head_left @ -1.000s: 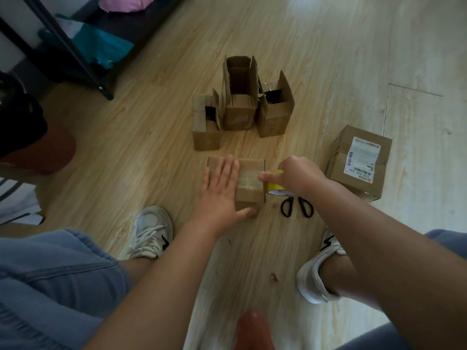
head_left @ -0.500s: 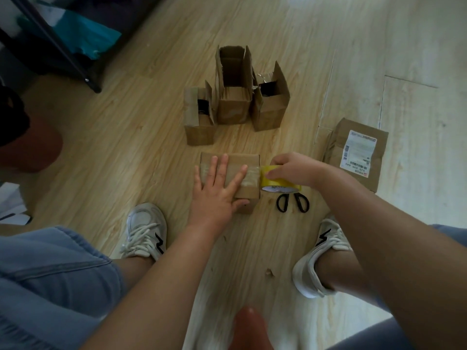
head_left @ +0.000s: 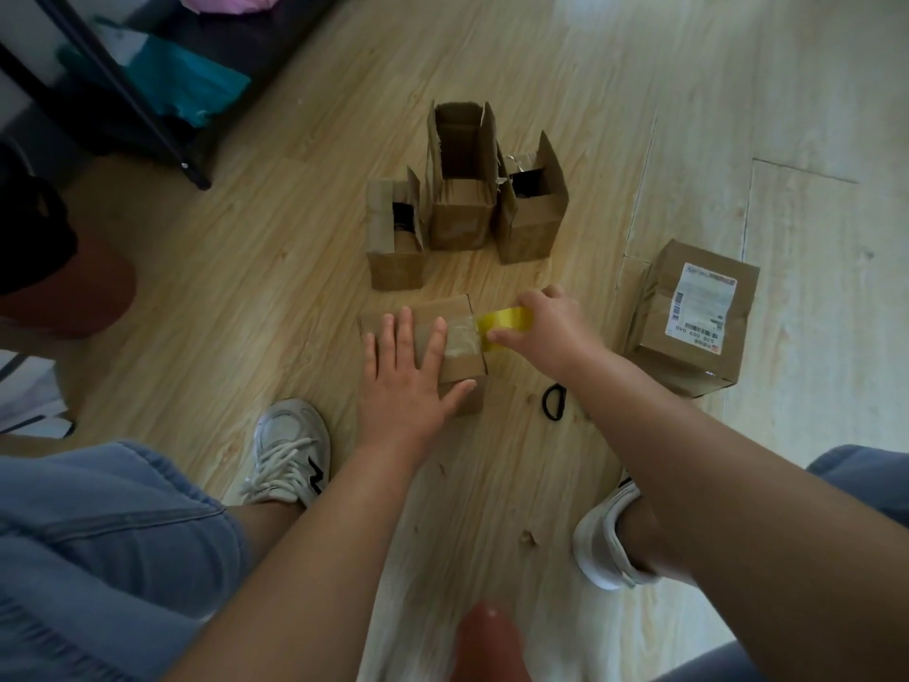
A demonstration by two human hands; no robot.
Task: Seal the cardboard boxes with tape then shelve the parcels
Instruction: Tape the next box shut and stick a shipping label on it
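Cardboard fills the middle of this downward view: a small closed box (head_left: 433, 307) sits on the wooden floor (head_left: 246, 287) right in front of us, with a strip of clear tape (head_left: 462, 341) laid across its top toward the right edge. Our left hand (head_left: 401, 381) lies flat on the lid, fingers straight and spread and thumb reaching along the near side, so it presses rather than grips. Our right hand (head_left: 553, 332) is just beside the box's right edge, fingers and thumb curled around a yellow tape roll (head_left: 506, 323) whose strip runs onto the lid. To do this step well, we judge that we should hold the strip taut and lead the roll down over the right edge onto the side. The left fingers can then slide along the tape to flatten it, bearing down so the light box does not skid on the smooth boards. Black scissors (head_left: 553, 403) lie near the box, partly hidden from view, within reach for the cut. Three open boxes (head_left: 460, 219) stand just behind, unsealed, and a labelled parcel (head_left: 688, 332) rests to the right.
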